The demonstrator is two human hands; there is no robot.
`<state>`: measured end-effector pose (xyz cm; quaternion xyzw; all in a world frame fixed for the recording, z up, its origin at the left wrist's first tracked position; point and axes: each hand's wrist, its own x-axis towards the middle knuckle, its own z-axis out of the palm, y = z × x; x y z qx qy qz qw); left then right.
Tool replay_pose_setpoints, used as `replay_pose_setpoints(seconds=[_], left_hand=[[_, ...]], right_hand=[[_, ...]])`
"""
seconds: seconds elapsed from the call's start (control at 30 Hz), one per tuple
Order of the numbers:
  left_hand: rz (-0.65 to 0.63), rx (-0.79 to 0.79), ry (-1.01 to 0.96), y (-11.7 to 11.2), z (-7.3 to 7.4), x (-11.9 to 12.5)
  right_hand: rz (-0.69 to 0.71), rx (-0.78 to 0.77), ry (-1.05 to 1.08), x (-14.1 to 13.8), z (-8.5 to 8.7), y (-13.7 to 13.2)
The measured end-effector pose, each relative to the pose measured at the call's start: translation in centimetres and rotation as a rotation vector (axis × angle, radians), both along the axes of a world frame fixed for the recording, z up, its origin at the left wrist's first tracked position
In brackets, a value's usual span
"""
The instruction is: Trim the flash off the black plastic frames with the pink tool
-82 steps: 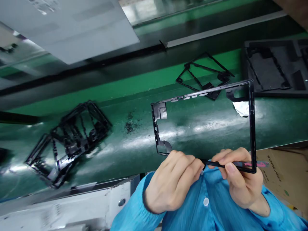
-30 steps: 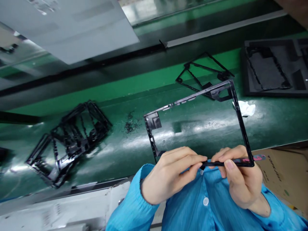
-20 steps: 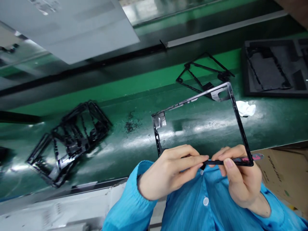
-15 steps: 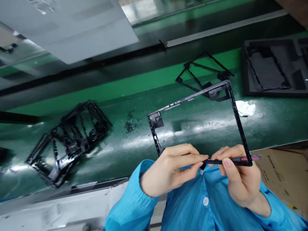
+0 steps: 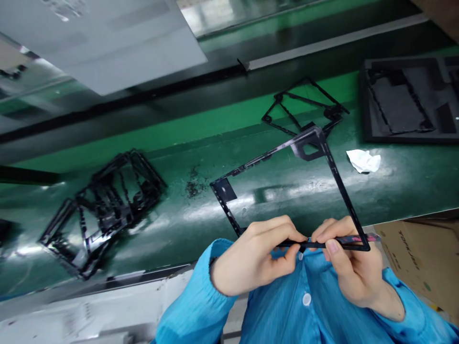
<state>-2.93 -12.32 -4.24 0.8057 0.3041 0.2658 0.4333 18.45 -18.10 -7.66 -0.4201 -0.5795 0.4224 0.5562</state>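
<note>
A thin black rectangular plastic frame (image 5: 337,177) is held up over the dark green conveyor belt (image 5: 172,224). My left hand (image 5: 256,258) pinches the near edge of the frame at its left part. At the right part of that edge my right hand (image 5: 349,267) is closed on the frame and on a thin pen-like tool with a pink mark (image 5: 358,239) that lies along the edge. The frame tilts away from me, its far corner over the belt. Blue sleeves cover both arms.
A heap of several black frames (image 5: 103,205) lies on the belt at left. One more frame (image 5: 304,107) lies beyond the held one. A white scrap (image 5: 364,160) sits on the belt at right. A black foam tray (image 5: 405,102) is far right, a cardboard box (image 5: 419,260) near right.
The frame has tipped further away from me and swung left, so its far right corner now clears the white scrap. Both hands keep the same hold on the near edge.
</note>
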Motion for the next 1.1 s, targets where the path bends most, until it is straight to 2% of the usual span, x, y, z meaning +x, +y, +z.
replay_pose_setpoints(seconds=[0.23,0.4,0.57,0.87,1.1], left_hand=[[-0.014,-0.054,-0.039,0.0,-0.6,0.0],[0.093,0.035,-0.116,0.0,-0.7,0.7],[0.122,0.092,-0.077,-0.2,-0.5,1.0],[0.045,0.050,-0.088,0.0,-0.2,0.5],[0.033,-0.004,-0.116,0.1,-0.2,0.3]], right_hand=[[0.013,0.003,0.036,0.2,0.1,-0.1],[0.016,-0.062,0.027,-0.5,-0.1,0.3],[0.007,-0.092,0.011,-0.8,-0.6,0.4],[0.054,-0.078,0.085,-0.2,-0.9,0.1],[0.062,-0.097,0.098,-0.3,-0.7,-0.1]])
